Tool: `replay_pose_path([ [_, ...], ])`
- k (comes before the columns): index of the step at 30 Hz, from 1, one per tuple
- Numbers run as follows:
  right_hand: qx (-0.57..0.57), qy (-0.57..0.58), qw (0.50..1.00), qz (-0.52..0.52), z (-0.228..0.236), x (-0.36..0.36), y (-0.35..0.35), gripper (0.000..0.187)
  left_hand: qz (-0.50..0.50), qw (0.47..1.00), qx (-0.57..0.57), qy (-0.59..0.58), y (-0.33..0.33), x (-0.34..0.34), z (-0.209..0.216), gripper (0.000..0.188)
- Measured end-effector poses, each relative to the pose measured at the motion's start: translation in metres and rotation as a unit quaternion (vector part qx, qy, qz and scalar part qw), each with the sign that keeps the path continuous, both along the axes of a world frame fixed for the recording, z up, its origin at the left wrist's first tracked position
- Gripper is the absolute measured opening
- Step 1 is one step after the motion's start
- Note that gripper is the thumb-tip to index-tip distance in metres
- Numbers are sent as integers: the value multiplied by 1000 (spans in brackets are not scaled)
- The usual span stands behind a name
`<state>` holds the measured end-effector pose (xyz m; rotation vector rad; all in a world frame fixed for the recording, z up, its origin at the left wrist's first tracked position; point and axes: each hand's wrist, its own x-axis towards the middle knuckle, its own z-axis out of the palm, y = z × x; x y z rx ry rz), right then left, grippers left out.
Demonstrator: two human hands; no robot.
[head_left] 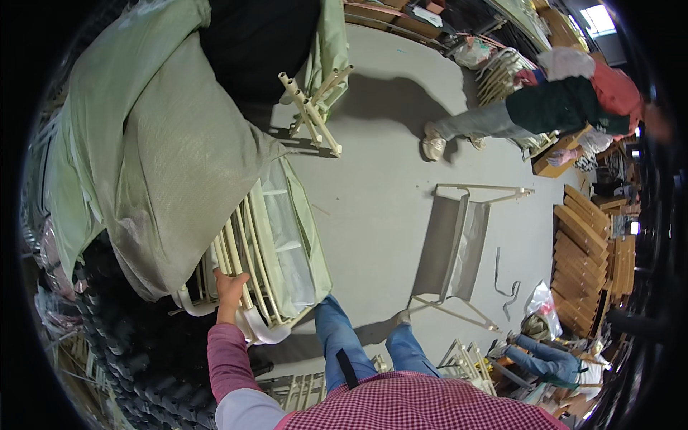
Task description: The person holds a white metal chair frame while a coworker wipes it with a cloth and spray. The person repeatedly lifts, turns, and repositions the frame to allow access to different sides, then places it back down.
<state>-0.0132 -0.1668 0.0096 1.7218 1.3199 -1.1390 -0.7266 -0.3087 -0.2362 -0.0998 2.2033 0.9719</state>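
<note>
My left hand [230,288] is closed round a cream tube of the nearest in a stack of folded metal tube frames [247,247], to my left. Rounded pale ends [266,331] of the frames sit just below the hand. Pale green fabric with white mesh panels [289,251] hangs along the stack's right side. A large grey-green cloth [183,143] drapes over the stack's far part and hides it. My right hand does not show.
A cream frame with a grey panel [466,247] stands on the grey floor to my right. Crossed tube legs [313,115] stick out farther ahead. Beyond are a bent metal strip [507,290], stacked brown cartons [582,261], and two other people, one bending at the far right [573,104].
</note>
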Motion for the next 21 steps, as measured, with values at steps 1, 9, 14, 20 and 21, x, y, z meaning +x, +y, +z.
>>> replay_pose_path([
  [1, 5, 30, 999, -38, -3, 5, -7, 36, -10, 1000, 13, 10, 7, 0, 13, 73],
  [9, 47, 67, 993, -85, -3, 27, -46, 37, 0, 991, -16, -130, 46, 47, 128, 113],
  [14, 62, 139, 980, -128, -25, 83, -75, 35, -174, 974, -47, -136, 80, 119, 193, 84],
  [20, 232, 204, 916, -256, -44, 130, -81, 35, -219, 849, 233, -420, 122, 299, 311, 52],
  [21, 219, 219, 921, -235, -46, 136, -74, 40, -279, 836, 219, -418, 142, 351, 326, 52],
])
